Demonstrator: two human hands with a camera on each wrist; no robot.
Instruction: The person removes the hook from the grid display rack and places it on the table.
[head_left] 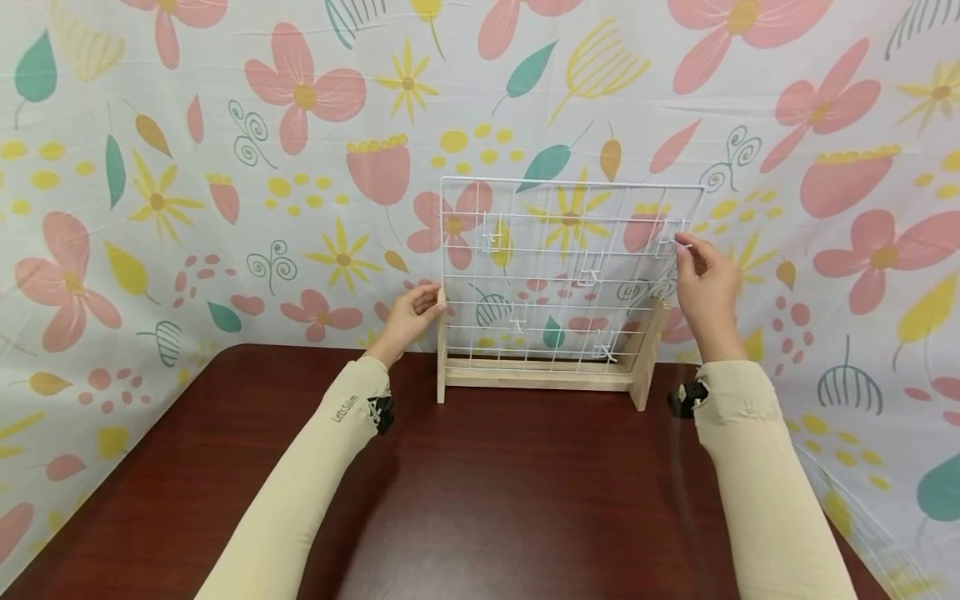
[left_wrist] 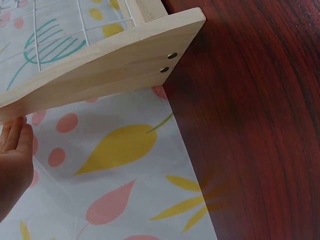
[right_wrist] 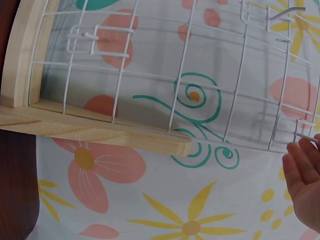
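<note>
A white wire grid panel (head_left: 555,292) stands upright in a pale wooden stand (head_left: 540,379). Several small white wire hooks hang on it, among them one hook (head_left: 588,277) right of the middle and another (head_left: 602,352) low on the right. Near the grid's upper right edge, my right hand (head_left: 705,279) pinches the prong of a white wire hook (right_wrist: 286,129) that lies against the wires. My left hand (head_left: 411,321) touches the top of the stand's left side piece (left_wrist: 115,65), its fingertips on the outer face. The left thumb is hidden in the left wrist view.
The stand rests near the back edge of a dark red-brown wooden table (head_left: 480,500). Behind it hangs a white cloth (head_left: 300,200) printed with flowers and leaves. Black wrist cameras sit at both sleeve cuffs.
</note>
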